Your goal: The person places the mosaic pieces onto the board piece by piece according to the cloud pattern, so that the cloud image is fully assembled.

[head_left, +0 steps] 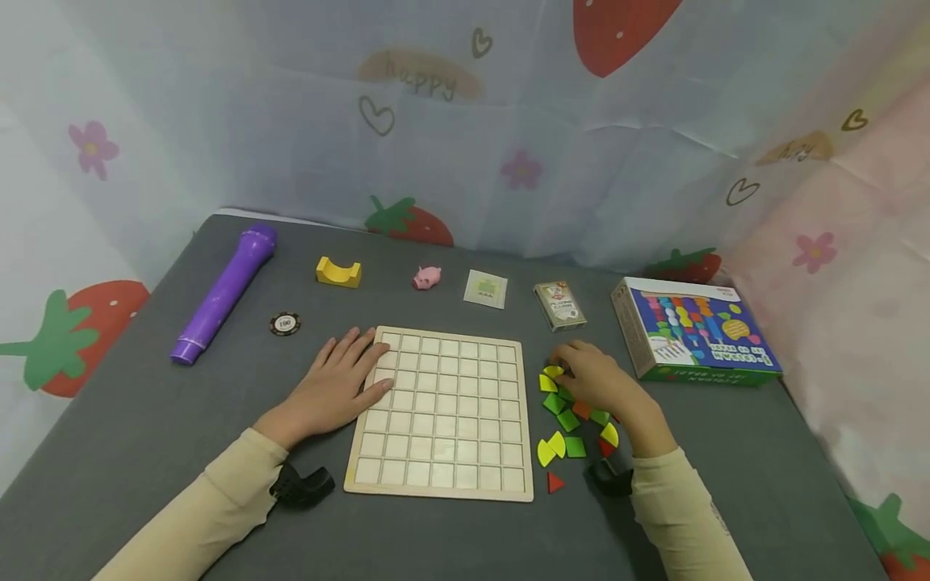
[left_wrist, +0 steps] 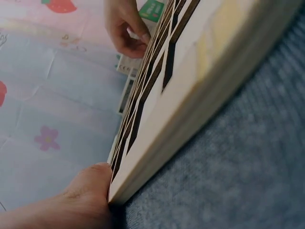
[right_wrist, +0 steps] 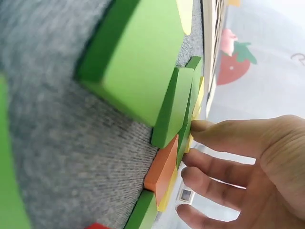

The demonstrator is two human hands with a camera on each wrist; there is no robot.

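Note:
A square wooden grid board (head_left: 440,494) with pale square cells lies in front of me. My left hand (head_left: 327,395) rests flat over its upper left edge, fingers spread and straight, the thumb across the cells. Right of the board, my right hand (head_left: 592,378) reaches down into a loose group of small coloured pieces. Its thumb and index finger pinch a yellow quarter-circle piece (head_left: 554,372) at the far end of the group. Close by are green squares (head_left: 555,403), an orange piece (head_left: 582,410) and red triangles (head_left: 555,482). The right wrist view shows the other fingers loosely bent.
Behind the board stand a yellow block (head_left: 338,274), a pink pig figure (head_left: 426,277), a small square packet (head_left: 485,289) and a playing-card box (head_left: 559,306). A purple tube (head_left: 225,294) and a chip (head_left: 285,323) lie left. A colourful game box (head_left: 696,331) is at the right.

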